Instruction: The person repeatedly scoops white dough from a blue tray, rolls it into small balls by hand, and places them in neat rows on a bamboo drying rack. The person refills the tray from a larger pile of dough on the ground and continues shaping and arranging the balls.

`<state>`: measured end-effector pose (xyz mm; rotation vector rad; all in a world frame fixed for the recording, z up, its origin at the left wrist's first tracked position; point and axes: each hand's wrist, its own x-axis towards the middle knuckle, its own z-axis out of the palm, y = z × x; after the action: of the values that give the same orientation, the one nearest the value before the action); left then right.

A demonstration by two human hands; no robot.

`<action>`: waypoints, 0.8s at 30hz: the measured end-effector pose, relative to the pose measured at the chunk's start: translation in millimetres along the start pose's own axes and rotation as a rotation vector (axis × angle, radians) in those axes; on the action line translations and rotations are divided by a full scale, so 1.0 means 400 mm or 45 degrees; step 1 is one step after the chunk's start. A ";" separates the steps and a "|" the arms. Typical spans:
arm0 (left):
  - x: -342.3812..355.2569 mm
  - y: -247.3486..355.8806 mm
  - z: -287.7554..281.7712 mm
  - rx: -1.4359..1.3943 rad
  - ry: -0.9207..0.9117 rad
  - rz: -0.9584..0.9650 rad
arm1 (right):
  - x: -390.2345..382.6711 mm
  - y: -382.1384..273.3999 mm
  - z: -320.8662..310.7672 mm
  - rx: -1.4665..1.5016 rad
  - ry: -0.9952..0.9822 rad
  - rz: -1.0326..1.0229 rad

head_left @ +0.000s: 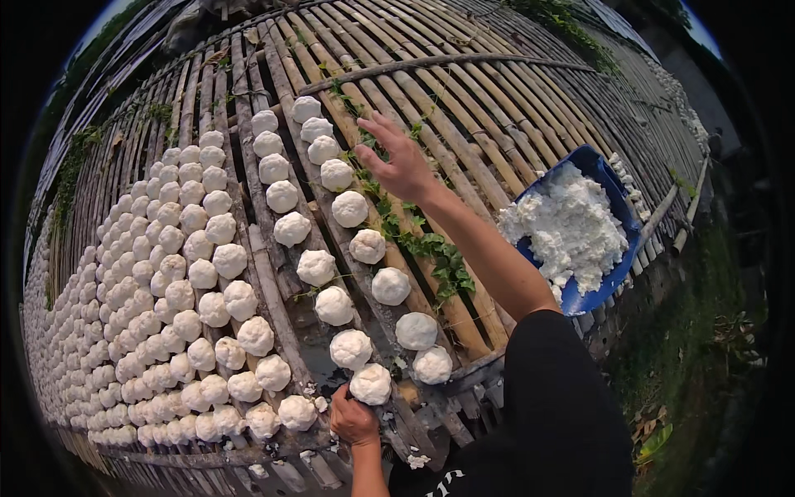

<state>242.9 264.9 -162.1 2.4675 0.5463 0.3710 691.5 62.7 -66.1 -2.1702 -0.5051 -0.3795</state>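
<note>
Beside the blue basin [609, 186] of white paste, rows of white balls [334, 305] sit spaced apart on the bamboo rack [497, 108] — left hand [354, 417] curled around the nearest ball [370, 383], right hand [397, 157] spread open, empty, above the vine [431, 248].

A person's right hand [397, 157] reaches far out, fingers spread and empty, over a slatted bamboo rack [497, 108] where green vine [431, 248] creeps. The left hand [354, 417] rests near, touching a white ball [370, 383]. Rows of white balls [166, 282] fill the rack's left side. At right, a blue tub [617, 195] holds crumbly white paste [571, 228].
</note>
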 end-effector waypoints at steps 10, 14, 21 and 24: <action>0.003 -0.005 0.006 0.121 0.091 -0.036 | -0.664 0.055 -0.563 -1.016 0.093 0.566; 0.007 -0.015 0.011 0.145 0.130 -0.049 | -0.693 0.131 -0.516 -1.166 -0.057 0.460; 0.009 -0.026 0.021 0.179 0.190 -0.047 | -0.737 0.124 -0.644 -1.043 -0.182 0.328; 0.011 -0.022 0.017 0.093 0.213 -0.011 | -0.786 0.085 -0.622 -1.323 -0.160 0.258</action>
<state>246.9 270.2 -172.0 2.5177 0.6498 0.5672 410.9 -225.3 -79.4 -3.2282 -0.1320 -0.4500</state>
